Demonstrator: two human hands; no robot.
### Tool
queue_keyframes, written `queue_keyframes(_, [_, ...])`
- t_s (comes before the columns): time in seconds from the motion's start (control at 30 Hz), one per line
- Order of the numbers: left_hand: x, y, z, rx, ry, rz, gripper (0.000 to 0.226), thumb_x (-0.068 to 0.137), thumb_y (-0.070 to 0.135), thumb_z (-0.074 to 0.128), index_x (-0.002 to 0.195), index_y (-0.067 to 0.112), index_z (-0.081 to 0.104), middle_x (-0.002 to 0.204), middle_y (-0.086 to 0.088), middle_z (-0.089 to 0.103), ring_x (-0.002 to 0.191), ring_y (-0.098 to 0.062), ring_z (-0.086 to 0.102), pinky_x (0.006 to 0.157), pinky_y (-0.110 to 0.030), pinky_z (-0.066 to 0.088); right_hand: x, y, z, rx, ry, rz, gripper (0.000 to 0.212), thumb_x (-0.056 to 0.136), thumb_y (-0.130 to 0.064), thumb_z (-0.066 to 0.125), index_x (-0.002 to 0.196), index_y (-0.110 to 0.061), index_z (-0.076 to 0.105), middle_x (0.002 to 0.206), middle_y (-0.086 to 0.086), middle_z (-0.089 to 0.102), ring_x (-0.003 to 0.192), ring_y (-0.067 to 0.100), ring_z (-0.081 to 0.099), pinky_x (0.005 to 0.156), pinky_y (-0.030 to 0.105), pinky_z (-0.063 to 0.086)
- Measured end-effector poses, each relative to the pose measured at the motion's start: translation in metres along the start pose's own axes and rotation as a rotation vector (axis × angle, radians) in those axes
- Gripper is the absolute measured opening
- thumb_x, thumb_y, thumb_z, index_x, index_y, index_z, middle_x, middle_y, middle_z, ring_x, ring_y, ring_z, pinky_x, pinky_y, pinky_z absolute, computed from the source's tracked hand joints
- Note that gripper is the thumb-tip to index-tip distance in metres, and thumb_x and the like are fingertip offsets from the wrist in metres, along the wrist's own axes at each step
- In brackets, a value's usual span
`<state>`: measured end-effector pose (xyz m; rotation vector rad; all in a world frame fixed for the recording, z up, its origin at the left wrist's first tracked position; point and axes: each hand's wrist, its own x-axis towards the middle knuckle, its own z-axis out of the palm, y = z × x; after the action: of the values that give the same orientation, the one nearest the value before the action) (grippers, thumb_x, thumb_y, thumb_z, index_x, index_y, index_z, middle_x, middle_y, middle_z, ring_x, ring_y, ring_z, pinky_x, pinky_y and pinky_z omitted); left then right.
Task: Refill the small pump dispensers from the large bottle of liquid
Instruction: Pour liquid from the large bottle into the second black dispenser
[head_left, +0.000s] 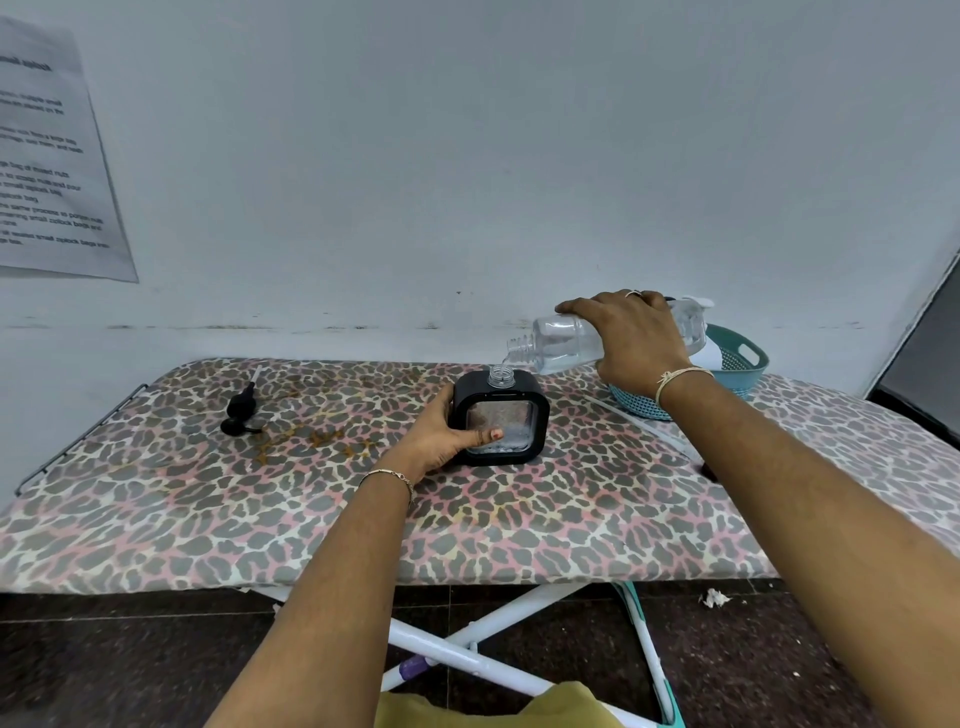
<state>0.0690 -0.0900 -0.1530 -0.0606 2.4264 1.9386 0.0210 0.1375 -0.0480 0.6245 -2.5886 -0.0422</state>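
Pouring looks under way: the right hand grips the bottle from above, tipped almost flat, its mouth just above and to the right of the dispenser's open neck. The left hand grasps the dispenser by its left side, thumb across the clear front, holding it upright on the board.

Several things could go wrong, as I judge it. The neck is narrow and the bottle mouth sits off to one side, so a steeper tilt could send a gulp past the opening and onto the cover. The thumb and the mottled window make the fill level hard to read, so overfilling is possible. The board stands on folding legs, and a hard push might rock it.

Counted:
- one bottle
- one dispenser in plain view
- one pump, lying well to the left
- one basket behind the right wrist
- one thin tube beside the right forearm
- one sheet on the wall

Something white shows behind the right hand; I cannot tell what it is.
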Motion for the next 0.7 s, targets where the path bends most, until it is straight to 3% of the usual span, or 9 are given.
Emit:
queue_keyframes(0.13, [-0.0011,0.0008,0.0,0.004,-0.002,-0.004,0.085,0.069,0.015,0.083,0.139,0.017,0.036,0.127,-0.001,0.053,0.12,-0.018,0.049,0.108,-0.034,0.038,-0.0004,0.0001,0.0012,-0.011,-0.007,0.003,0.074,0.072,-0.003,0.064,0.136,-0.035,0.045,0.117,-0.001,0.062,0.114,0.025,0.053,0.102,0.042,0.03])
queue_keyframes(0.27, [-0.004,0.0034,0.0008,0.01,-0.005,-0.011,0.087,0.071,0.013,0.081,0.143,0.015,0.031,0.118,0.004,0.049,0.118,-0.014,0.046,0.107,-0.029,0.035,-0.0004,0.0008,0.0023,-0.009,-0.013,0.004,0.071,0.073,-0.006,0.065,0.136,-0.035,0.045,0.119,-0.001,0.062,0.115,0.025,0.054,0.103,0.043,0.029])
queue_keyframes(0.33, [-0.0048,0.0037,0.0007,0.014,-0.008,-0.011,0.088,0.071,0.013,0.08,0.143,0.014,0.03,0.123,0.002,0.05,0.117,-0.013,0.046,0.106,-0.029,0.035,-0.0005,0.0008,0.0024,-0.008,-0.009,0.002,0.071,0.073,-0.006,0.065,0.135,-0.035,0.045,0.119,-0.001,0.062,0.115,0.025,0.054,0.103,0.043,0.029])
queue_keyframes(0.7, [-0.0027,0.0029,0.0004,0.028,0.002,-0.035,0.092,0.07,0.017,0.082,0.145,0.016,0.028,0.135,-0.001,0.048,0.125,-0.018,0.044,0.112,-0.036,0.033,-0.0009,-0.0008,-0.0003,-0.02,-0.012,0.001,0.073,0.072,-0.004,0.062,0.136,-0.035,0.044,0.119,-0.001,0.061,0.115,0.025,0.053,0.103,0.043,0.028])
